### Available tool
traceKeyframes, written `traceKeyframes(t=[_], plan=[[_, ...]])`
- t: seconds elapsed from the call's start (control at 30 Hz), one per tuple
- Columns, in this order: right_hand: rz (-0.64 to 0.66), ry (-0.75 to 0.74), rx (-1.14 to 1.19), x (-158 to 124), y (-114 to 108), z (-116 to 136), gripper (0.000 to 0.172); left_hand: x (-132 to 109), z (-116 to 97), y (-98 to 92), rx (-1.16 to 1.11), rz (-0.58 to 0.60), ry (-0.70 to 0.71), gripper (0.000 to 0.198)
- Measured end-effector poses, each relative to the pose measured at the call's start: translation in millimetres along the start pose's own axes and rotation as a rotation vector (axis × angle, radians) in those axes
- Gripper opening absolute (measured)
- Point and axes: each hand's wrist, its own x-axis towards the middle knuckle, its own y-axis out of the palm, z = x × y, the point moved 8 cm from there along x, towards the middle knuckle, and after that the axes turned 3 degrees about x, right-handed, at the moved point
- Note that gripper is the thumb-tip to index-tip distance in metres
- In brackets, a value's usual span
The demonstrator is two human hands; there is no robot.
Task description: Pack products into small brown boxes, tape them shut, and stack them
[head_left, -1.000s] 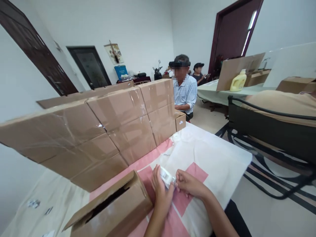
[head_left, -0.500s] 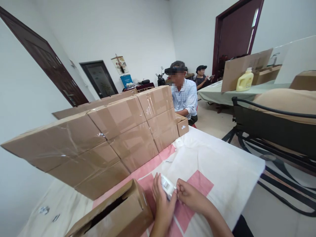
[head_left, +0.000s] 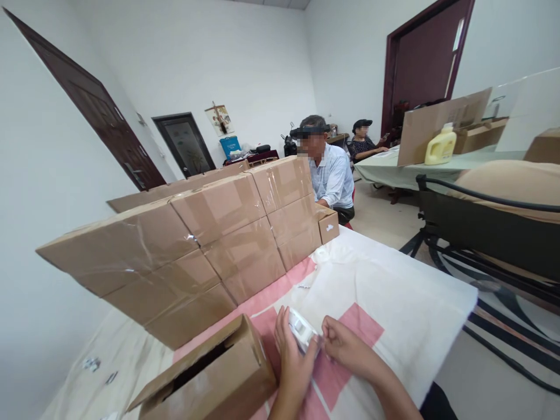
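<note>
A small white plastic device [head_left: 303, 330] with rounded sides rests in my left hand [head_left: 292, 356], whose fingers and thumb wrap round it. At its right end is my right hand [head_left: 343, 344], fingers closed in a pinch; whatever sits between those fingertips is too small to make out. Both hands are low over the pink and white cloth [head_left: 371, 280] on the table. Just left of my left hand stands an open cardboard box [head_left: 219, 379], its inside dark.
A wall of taped cardboard boxes [head_left: 236, 233] crosses the table, with a smaller box [head_left: 328, 224] at its end. Behind it sits a person [head_left: 335, 175] in a light shirt. Small bits [head_left: 91, 364] lie at left. A dark-framed chair [head_left: 490, 233] stands at right.
The camera view has shifted slightly, so everything sits a little further right. My left hand still holds the white device, and my right hand stays pinched beside it.
</note>
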Motion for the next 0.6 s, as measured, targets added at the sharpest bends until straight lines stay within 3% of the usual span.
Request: traceKeyframes(t=[0.2, 0.4, 0.6], plan=[[-0.006, -0.104, 0.095, -3, 6, 20, 0.034, 3, 6, -2.3, -0.135, -0.004, -0.068, 0.051], [-0.008, -0.155, 0.122, -2, 12, 24, 0.03, 7, 21, 2.5, -0.174, -0.054, -0.092, 0.043], [-0.048, -0.172, 0.082, -1, 9, 23, 0.024, 8, 23, 1.9, -0.145, -0.075, -0.09, 0.044]])
